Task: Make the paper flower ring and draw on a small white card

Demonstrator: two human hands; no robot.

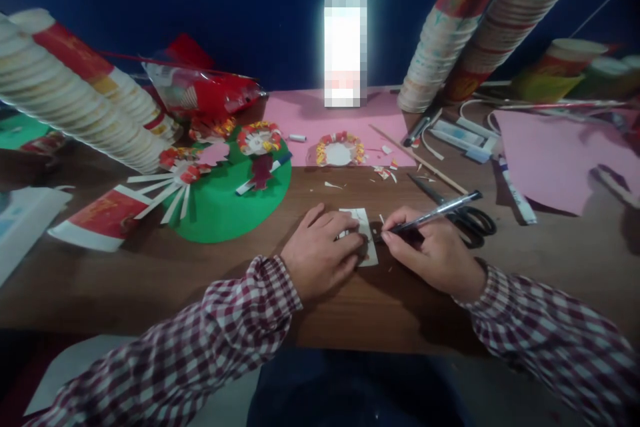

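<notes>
A small white paper piece [370,255] with some marks lies on the brown table [345,320]. My left hand [325,250] rests palm down over its left part, fingers lying slightly spread and hiding some of it. Just right of the paper, my right hand [433,253] is closed round a dark, clear-barrelled pen [440,210], whose tip end is down by the paper's right edge. Black-handled scissors [473,223] lie behind my right hand, partly hidden by the pen.
Tall paper cup stacks lean at left [85,93] and right [440,47]. A lit phone [345,47] stands behind pink paper [300,113]. A green sheet [215,220], a wooden stick [440,177], a marker [517,193] and paper scraps lie around.
</notes>
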